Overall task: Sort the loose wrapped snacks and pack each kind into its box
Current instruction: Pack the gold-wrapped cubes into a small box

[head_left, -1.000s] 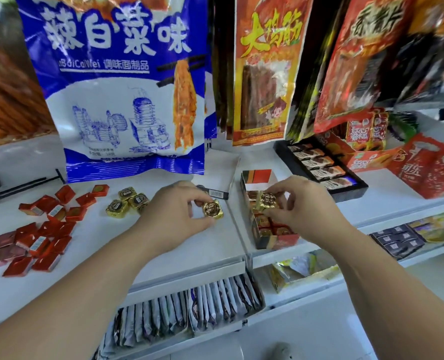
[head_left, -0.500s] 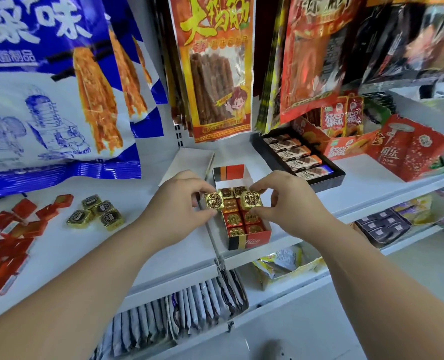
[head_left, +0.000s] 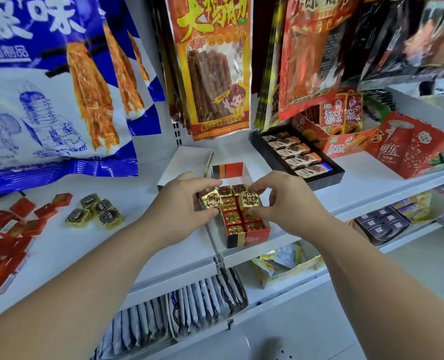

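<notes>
My left hand (head_left: 179, 206) pinches a gold cube (head_left: 212, 200), my right hand (head_left: 289, 201) a second cube (head_left: 250, 200) (both just over the box (head_left: 249, 237)) so they can slot in together

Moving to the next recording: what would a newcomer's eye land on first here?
Dead centre, the left hand pinches a gold foil-wrapped square candy and the right hand pinches a second gold candy, both right at the small red-and-black cardboard box on the white shelf. A huge blue-and-white snack bag fills the upper left; below it lie a scatter of red wrapped squares and a cluster of loose gold candies.
</notes>
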